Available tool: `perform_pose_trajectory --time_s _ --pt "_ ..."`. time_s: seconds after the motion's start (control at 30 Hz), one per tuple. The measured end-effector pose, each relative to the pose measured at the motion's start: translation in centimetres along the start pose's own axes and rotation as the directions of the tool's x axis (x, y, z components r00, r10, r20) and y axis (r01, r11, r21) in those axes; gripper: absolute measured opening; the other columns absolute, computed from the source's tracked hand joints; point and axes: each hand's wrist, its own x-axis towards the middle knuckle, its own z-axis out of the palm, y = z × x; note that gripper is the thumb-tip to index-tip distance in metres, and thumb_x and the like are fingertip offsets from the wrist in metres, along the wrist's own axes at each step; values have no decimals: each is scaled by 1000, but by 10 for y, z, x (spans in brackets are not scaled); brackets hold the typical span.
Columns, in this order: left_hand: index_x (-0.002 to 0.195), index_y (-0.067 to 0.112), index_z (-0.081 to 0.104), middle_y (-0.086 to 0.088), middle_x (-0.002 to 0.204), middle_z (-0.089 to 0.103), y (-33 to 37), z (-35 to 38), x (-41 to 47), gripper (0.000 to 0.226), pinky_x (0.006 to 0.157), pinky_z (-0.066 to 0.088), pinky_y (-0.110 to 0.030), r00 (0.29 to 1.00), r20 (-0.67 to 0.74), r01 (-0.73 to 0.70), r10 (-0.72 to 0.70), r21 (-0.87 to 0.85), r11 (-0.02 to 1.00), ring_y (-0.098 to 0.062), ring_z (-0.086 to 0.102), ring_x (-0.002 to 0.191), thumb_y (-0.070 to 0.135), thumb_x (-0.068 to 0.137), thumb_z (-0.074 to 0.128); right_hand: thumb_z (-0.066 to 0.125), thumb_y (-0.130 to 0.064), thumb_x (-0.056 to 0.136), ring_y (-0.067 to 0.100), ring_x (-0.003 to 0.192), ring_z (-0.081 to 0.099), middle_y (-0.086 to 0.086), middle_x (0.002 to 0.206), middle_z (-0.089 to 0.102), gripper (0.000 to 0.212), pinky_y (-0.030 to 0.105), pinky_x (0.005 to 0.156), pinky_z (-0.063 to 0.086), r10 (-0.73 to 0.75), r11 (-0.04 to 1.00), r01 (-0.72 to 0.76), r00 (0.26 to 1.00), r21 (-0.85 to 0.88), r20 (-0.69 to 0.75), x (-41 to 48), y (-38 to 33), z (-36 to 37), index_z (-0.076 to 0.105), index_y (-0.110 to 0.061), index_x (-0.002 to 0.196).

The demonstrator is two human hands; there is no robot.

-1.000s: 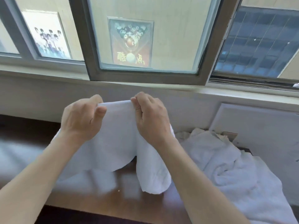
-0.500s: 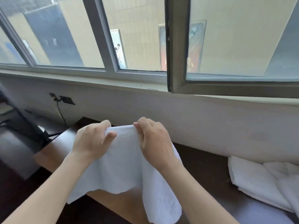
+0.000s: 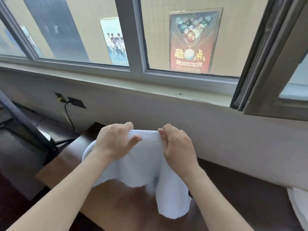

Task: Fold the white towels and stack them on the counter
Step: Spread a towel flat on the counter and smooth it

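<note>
Head view is looking down over my two forearms at a dark wooden counter (image 3: pixel 126 207) that is running along the wall under a window. At the far left a dark slanted bar (image 3: pixel 25 120) is crossing the corner. Beside it a black socket plate (image 3: pixel 76 102) is sitting on the wall, with a cable (image 3: pixel 69 117) hanging down from a plug.

Moving right, my left hand (image 3: pixel 115 142) is gripping the top edge of a white towel (image 3: pixel 146 165). Its fingers are curling over the far side of the cloth and the thumb is pressing on the near side. Above it, behind the glass, a pale poster (image 3: pixel 115 42) of a group of people is showing.

The towel is hanging in the air between my hands, above the counter. Its upper edge is stretching taut from one hand to the other, and its body is drooping below my wrists. A longer fold is dangling under my right wrist; I cannot tell whether its lower end is touching the wood.

My right hand (image 3: pixel 178 147) is pinching the other end of the same top edge, fingers curled tight and knuckles facing me. Above it a red billiard poster (image 3: pixel 191 40) is showing through the pane. At the far right edge, well apart from my hands, more white cloth (image 3: pixel 300 207) is lying on the counter.
</note>
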Motion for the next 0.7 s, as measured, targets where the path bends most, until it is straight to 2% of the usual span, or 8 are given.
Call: perform_pose_trajectory --time_s 0.13,0.27,0.4,0.5,0.6,0.67,0.7 --pt "68 14 42 7 49 38 -37 12 26 97 47 18 -29 995 18 -98 99 -43 994 -22 38 47 95 67 -11 34 -37 102 20 53 36 -8 60 40 37 32 52 27 42 993 -41 999 -109 6 15 -12 20 44 -14 74" --pt "71 17 41 8 49 38 -79 19 42 99 48 19 -29 973 28 -225 230 -125 966 -12 36 47 101 57 -10 32 -42 101 20 55 38 -9 59 39 41 32 54 29 108 977 -105 994 -186 8 21 -36 44 45 -14 75" --pt "72 18 41 8 49 39 -131 19 48 99 48 21 -29 940 63 -316 336 -211 925 -14 38 48 102 56 -8 41 -40 101 20 55 38 -9 56 32 38 31 53 32 175 953 -164 984 -253 22 27 -72 79 45 -13 75" --pt "67 20 36 8 47 35 -171 20 53 93 46 20 -29 928 57 -348 368 -220 911 -11 36 45 102 57 -4 44 -40 100 18 55 39 -8 54 31 37 24 53 31 229 940 -217 973 -263 17 31 -94 110 45 -14 74" --pt "65 12 45 9 46 33 -201 33 54 95 44 19 -25 931 -13 -359 365 -222 907 -16 35 43 101 63 10 44 -36 100 19 54 40 -8 57 37 36 27 56 34 205 934 -208 978 -292 -42 29 -103 145 49 -12 74" --pt "66 12 48 6 51 39 -220 55 50 93 46 22 -29 936 -9 -344 351 -216 914 -20 39 49 99 68 14 45 -33 101 20 56 41 -6 62 45 33 31 60 37 195 924 -197 980 -328 -38 17 -98 175 55 -11 78" --pt "70 13 51 5 58 44 -230 69 43 92 51 27 -32 937 42 -333 347 -199 922 -21 41 56 98 70 14 45 -35 101 19 61 46 -6 68 52 31 31 65 40 233 918 -219 972 -331 3 7 -92 191 59 -13 85"
